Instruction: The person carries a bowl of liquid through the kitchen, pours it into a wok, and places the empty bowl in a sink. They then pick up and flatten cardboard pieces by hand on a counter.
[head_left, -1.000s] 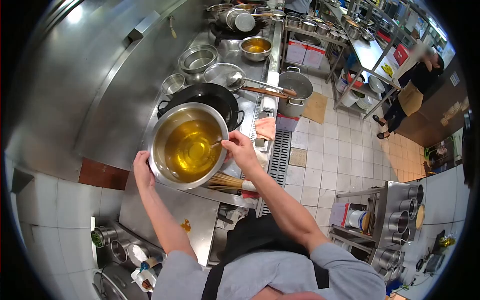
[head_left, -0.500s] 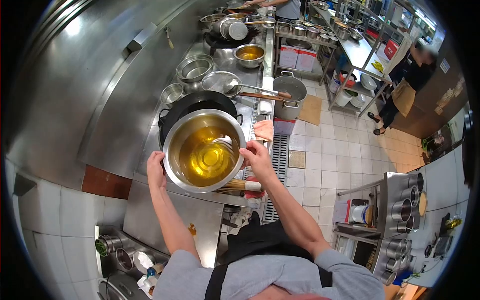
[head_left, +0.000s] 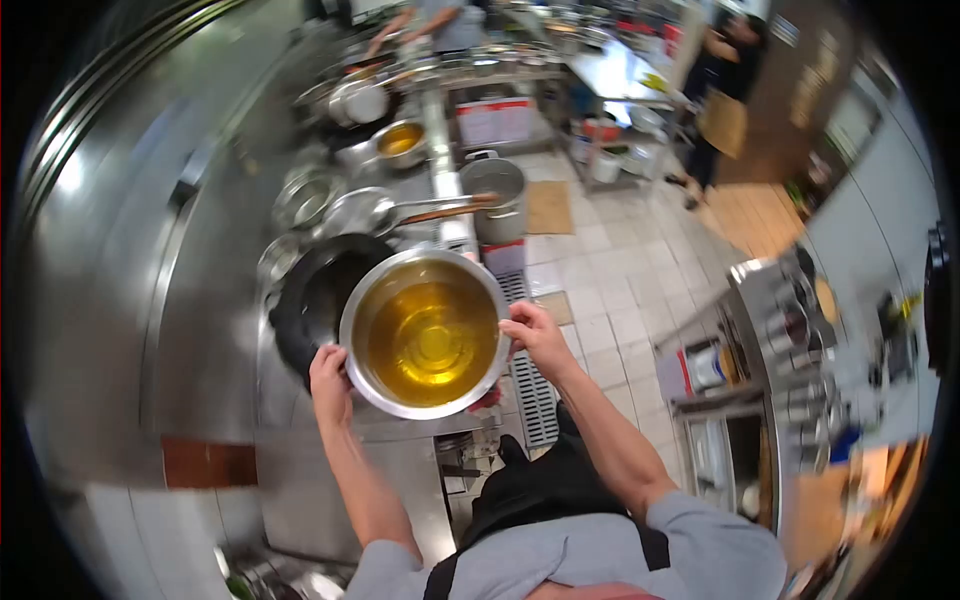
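The bowl of oil [head_left: 425,335], which we grip by opposite rims with left hand [head_left: 328,380] and right hand [head_left: 535,338], is best held level near the wok [head_left: 305,300].

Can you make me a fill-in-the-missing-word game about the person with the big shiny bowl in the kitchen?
1. The person holds the steel bowl with ____ hands.
2. The left hand and the right hand each grip the bowl's ____.
3. The liquid inside the bowl is ____ in colour.
4. The wok partly hidden by the bowl is ____ in colour.

Missing words: both; rim; yellow; black.
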